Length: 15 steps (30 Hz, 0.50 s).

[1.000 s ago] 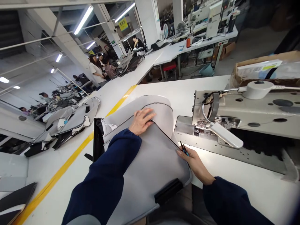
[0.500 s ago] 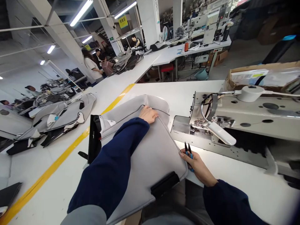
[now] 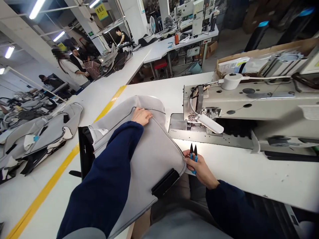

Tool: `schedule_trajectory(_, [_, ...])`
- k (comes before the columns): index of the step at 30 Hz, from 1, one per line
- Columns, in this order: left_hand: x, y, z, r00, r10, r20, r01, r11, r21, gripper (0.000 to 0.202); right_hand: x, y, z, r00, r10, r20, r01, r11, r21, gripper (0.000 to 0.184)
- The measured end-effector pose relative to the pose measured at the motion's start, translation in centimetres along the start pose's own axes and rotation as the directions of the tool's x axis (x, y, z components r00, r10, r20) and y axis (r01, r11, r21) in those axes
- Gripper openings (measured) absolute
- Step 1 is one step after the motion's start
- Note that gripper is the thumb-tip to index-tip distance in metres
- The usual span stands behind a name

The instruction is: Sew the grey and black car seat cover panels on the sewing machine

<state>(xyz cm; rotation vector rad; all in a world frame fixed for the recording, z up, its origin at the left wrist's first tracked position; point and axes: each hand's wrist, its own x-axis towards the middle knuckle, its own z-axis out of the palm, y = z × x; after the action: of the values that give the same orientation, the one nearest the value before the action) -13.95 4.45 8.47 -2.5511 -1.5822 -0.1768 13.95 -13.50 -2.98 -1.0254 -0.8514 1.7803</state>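
Note:
A grey padded fabric cover (image 3: 147,159) with piped seams lies across the table, its near edge hanging over my lap. My left hand (image 3: 141,116) grips it at the far seam, by the corner where the raised side panel meets the flat panel. At the cover's right edge, my right hand (image 3: 199,167) pinches the piped seam near the corner. Blue-handled thread snips (image 3: 195,159) are held in that same hand, their black blades apart and pointing up. A black strip (image 3: 165,182) is attached near the cover's lower right edge, and a white label (image 3: 101,131) shows at its left end.
An industrial sewing machine (image 3: 249,103) with a white lamp (image 3: 210,123) stands just right of the cover. Behind it is a cardboard box (image 3: 264,56). More grey covers (image 3: 52,129) lie left beyond the yellow tape (image 3: 47,189). Several people work farther back.
The view has turned right, so everything sits farther left. My right hand, still with the snips, is closer to the cover's near right corner. My left hand keeps its place on the seam.

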Motion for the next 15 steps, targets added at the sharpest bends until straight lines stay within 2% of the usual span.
schedule_trajectory(4, [-0.5,0.1,-0.6,0.999,0.027,-0.034,-0.029,0.998,-0.056,0.028,-0.2,0.5,-0.2,1.000,-0.024,0.002,0.024,0.999,-0.042,0.038])
schedule_trajectory(9, [-2.1,1.6,-3.2,0.991,0.133,-0.006,-0.132,0.984,-0.119,0.017,-0.4,1.3,-0.1,0.994,-0.093,-0.051,0.082,0.979,-0.185,0.043])
schedule_trajectory(12, [-2.9,3.7,-4.3,0.962,0.269,0.041,-0.261,0.956,-0.131,0.020,-0.3,1.4,0.1,0.985,-0.156,-0.078,0.123,0.938,-0.323,0.047])
schedule_trajectory(15, [-2.9,6.0,-3.8,0.903,0.412,0.120,-0.401,0.910,-0.111,0.022,0.0,1.3,0.2,0.972,-0.222,-0.070,0.172,0.887,-0.428,0.044])
